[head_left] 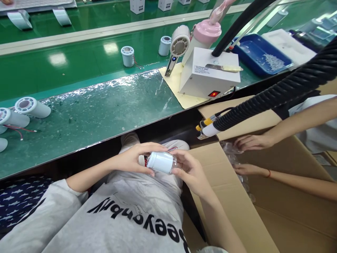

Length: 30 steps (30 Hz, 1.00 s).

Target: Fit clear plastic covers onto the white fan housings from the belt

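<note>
Above my lap, both hands grip a pale blue-white cylinder point(161, 162) that lies sideways. My left hand point(134, 158) is closed round its left end, where something red and white shows beside the palm. At the right end, my right hand point(188, 168) pinches a clear plastic rim or cup; whether this piece is separate I cannot tell. A thin red wire peeks out above the cylinder. Similar light cylinders with ring-shaped slotted ends lie on the bench, such as one at the left point(33, 107) and a standing one point(127, 56) with red wires.
A white machine box point(210, 75) with a lit red switch stands on the bench, near a handheld fan point(179, 44) and a pink-lidded bottle point(206, 33). A black corrugated hose point(268, 95) crosses the right side. Another person's hands point(254, 142) reach into a cardboard box point(295, 168).
</note>
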{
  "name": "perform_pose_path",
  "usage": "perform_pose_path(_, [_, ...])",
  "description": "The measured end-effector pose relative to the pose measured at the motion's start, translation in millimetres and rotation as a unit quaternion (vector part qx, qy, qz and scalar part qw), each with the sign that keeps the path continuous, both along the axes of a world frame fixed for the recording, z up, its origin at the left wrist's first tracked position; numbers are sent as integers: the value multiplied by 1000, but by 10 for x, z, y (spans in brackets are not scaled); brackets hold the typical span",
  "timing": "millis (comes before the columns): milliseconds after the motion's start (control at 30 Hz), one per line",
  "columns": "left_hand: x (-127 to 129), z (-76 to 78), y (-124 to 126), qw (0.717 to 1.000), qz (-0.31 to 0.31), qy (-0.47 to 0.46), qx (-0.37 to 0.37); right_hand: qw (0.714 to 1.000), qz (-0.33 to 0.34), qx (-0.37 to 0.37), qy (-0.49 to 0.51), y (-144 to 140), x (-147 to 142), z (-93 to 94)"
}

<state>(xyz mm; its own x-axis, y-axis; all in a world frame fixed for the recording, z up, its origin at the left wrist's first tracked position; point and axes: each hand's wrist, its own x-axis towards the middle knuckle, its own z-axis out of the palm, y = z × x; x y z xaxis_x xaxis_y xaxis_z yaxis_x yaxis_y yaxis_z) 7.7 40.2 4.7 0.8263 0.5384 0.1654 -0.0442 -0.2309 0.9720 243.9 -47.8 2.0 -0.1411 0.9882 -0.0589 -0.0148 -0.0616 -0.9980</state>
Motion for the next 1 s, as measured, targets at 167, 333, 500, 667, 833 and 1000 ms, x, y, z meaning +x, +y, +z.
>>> perform_pose_path(167, [-14, 9, -18, 1000, 1, 6, -14, 998, 1, -52, 27, 26, -28, 15])
perform_pose_path(333, [-23, -16, -19, 1000, -8, 10, -12, 992, 1, -100, 80, 51, -81, 38])
perform_pose_path(500, [-29, -37, -17, 1000, -15, 1, 9, 977, 4, -175, 125, 43, -122, -2])
perform_pose_path(667, [-24, -68, -15, 999, -23, -22, 20, 960, 17, -236, 147, 48, -162, -20])
perform_pose_path(833, [-22, -105, -5, 999, -26, -32, 29, 940, 27, -291, 177, 57, -204, -9])
perform_pose_path(1000, [-18, -72, -21, 1000, -18, -7, 22, 914, 64, -350, 197, 48, -209, -58])
